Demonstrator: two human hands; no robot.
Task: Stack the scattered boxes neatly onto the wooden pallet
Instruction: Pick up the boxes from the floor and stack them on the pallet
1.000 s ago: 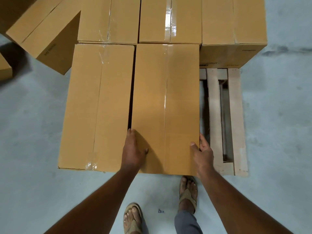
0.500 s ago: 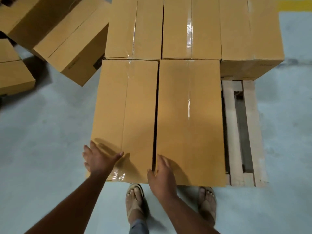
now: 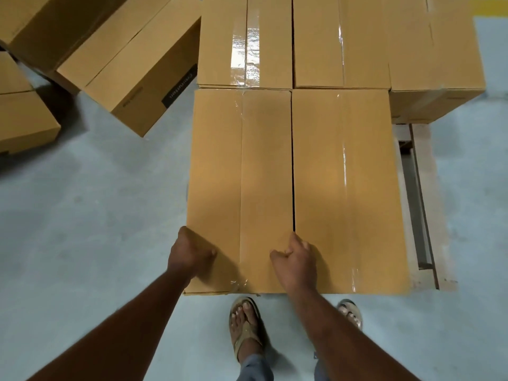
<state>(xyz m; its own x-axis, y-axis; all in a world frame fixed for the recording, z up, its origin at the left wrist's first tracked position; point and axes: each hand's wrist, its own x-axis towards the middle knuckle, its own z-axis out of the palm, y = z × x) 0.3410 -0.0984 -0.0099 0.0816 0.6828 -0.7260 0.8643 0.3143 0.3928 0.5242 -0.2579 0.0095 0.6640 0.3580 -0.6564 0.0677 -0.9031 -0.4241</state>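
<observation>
Grey floor (image 3: 96,215) — tan taped boxes (image 3: 239,174), flush rows.

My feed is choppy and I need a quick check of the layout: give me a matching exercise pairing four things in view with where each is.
Things:
1. left hand
2. right hand
3. wooden pallet
4. box with the dark label

Places:
A. bare slats showing right of the near boxes
B. tilted, on the floor left of the stack
C. at the near left corner of the near-left box
D. by the seam between the two near boxes

Pairs: 1-C, 2-D, 3-A, 4-B
</observation>
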